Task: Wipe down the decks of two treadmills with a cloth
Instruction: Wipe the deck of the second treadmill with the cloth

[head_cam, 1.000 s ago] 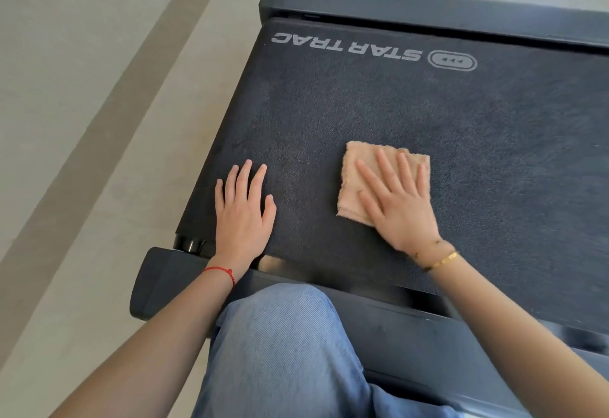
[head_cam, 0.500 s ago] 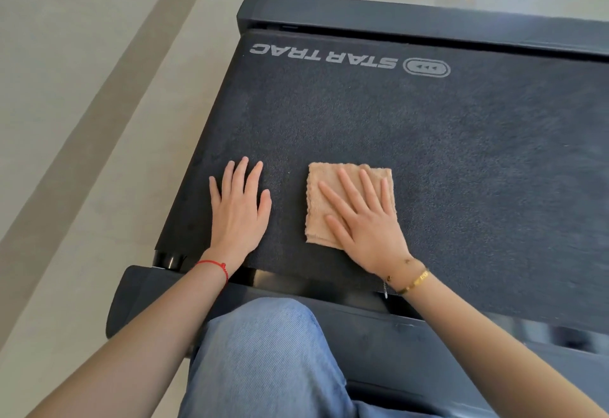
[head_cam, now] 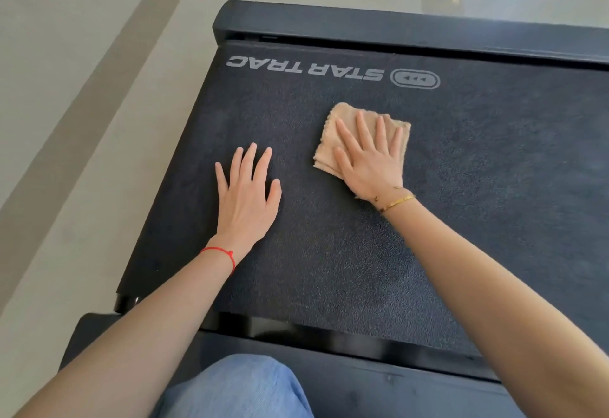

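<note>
Pale floor (head_cam: pixel 82 121) is framing a black treadmill deck (head_cam: pixel 329 269), where a folded tan cloth (head_cam: pixel 342 127) is lying flat under the right hand (head_cam: pixel 372 160), fingers spread and pressing it down. Beside it, the left hand (head_cam: pixel 245 200) is resting flat, fingers straight.

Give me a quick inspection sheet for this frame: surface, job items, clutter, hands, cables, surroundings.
Surface: black textured treadmill belt, STAR TRAC logo printed near its far end; black side rail beyond it.
Job's things: folded tan cloth lying flat on the belt, just short of the logo.
Clutter: nothing seen.
Hands: right hand pressed flat on the cloth, fingers straight and spread; left hand resting flat on the bare belt beside it, apart from the cloth.
Cables: nothing seen.
Surroundings: pale floor with a darker stripe on the left; a blue-jeaned knee at the near edge. Second treadmill not in view.
</note>
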Demonstrator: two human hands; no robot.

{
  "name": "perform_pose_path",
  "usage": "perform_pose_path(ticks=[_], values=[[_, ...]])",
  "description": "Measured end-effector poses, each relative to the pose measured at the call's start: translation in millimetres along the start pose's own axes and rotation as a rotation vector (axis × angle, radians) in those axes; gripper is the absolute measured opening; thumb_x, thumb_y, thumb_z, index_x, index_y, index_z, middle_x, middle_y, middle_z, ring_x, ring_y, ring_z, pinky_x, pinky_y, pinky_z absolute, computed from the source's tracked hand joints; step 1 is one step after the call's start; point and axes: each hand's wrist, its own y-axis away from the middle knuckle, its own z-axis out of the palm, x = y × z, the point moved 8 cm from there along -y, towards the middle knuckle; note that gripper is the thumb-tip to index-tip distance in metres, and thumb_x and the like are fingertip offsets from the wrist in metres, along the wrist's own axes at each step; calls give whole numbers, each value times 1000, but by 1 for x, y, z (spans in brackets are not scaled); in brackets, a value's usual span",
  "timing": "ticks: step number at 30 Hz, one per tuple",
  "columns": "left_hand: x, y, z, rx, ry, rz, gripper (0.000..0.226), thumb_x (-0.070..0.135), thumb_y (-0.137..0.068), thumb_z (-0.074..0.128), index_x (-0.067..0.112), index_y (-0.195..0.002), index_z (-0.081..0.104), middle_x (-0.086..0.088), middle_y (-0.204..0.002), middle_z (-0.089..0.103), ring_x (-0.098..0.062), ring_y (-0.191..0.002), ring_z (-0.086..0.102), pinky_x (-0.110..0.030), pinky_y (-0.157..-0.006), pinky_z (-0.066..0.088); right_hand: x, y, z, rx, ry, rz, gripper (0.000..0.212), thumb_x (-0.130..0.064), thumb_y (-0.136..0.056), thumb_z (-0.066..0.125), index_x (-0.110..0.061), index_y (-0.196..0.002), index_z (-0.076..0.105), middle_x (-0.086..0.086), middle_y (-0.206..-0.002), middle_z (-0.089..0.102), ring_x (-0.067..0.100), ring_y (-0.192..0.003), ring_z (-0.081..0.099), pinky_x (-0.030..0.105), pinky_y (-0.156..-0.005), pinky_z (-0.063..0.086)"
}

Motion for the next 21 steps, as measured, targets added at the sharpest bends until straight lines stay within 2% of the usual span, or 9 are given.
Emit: perform_pose_path(ticks=[5, 9, 14, 18, 21], values=[[1, -13, 5, -3, -22, 2, 60, 43, -101, 28, 24, -157, 19, -6, -165, 17, -27, -153, 10, -60, -121, 7, -11, 7, 3, 15, -8, -177, 54, -55, -103, 18, -44, -156, 11, -5, -167, 6, 31, -153, -3, 53, -120, -9], [2, -14, 6, -6, -36, -10, 62, 46, -99, 24, 25, -157, 18, -5, -165, 16, -27, -153, 10, -59, -121, 7, 15, -27, 0, 22, -10, -78, 55, -57, -102, 15, -44, -156, 10, -4, -167, 4, 31, -153, -4, 52, -119, -12], [4, -14, 5, 7, -66, -33, 64, 48, -98, 17, 25, -157, 17, -5, -165, 17, -27, -153, 11, -59, -121, 11, 36, -112, -12, -4, -18, 78, 58, -59, -101, 12, -42, -157, 8, -1, -167, -2, 33, -152, -8, 55, -118, -15], [4, -13, 5, 22, -81, -37, 63, 46, -98, 14, 25, -157, 19, -5, -165, 17, -25, -153, 12, -59, -121, 14, 12, -164, -12, -26, -26, 55, 60, -60, -99, 10, -42, -157, 7, -1, -167, -1, 35, -152, -9, 57, -118, -15], [4, -13, 7, 22, -92, -34, 62, 44, -98, 18, 25, -157, 19, -4, -165, 16, -24, -153, 11, -59, -120, 14, -32, -184, -8, -40, -16, -55, 59, -59, -99, 10, -43, -157, 6, -2, -167, 0, 34, -152, -9, 57, -119, -13]])
